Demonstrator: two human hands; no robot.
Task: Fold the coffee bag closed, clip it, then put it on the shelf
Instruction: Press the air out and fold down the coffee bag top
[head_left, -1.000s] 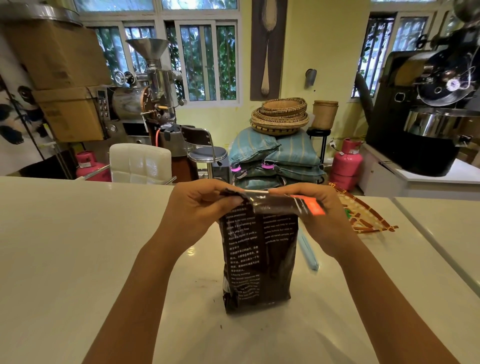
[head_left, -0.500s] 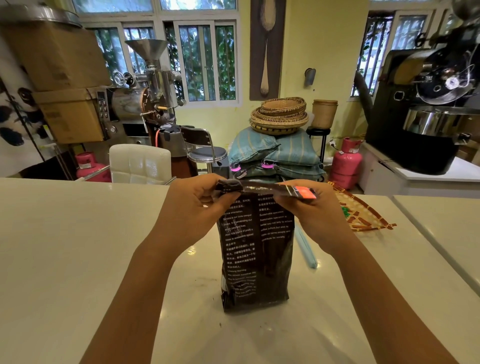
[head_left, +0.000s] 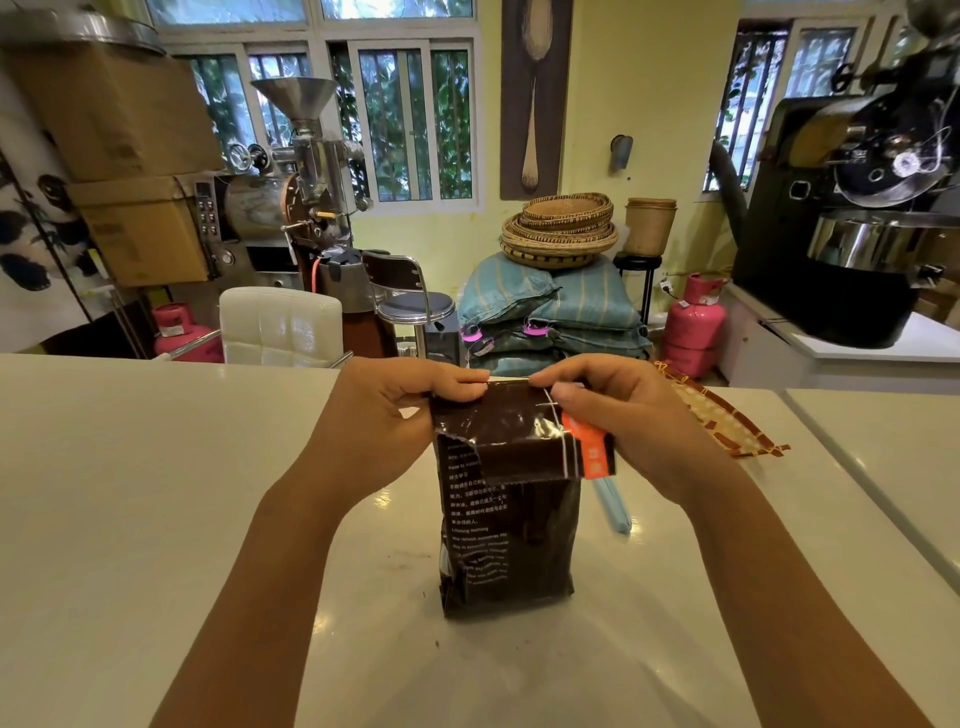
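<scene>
With the coffee bag (head_left: 506, 525) upright on the bench (head_left: 156, 493), the left hand (head_left: 387, 415) and right hand (head_left: 621, 415) pinch its folded top, which should be creased flat and even before clipping.

No legible text on coffee bag (head_left: 506, 525)

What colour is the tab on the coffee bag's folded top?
Orange, on the flap's right end of the dark brown coffee bag, by the right hand; head view.
</scene>
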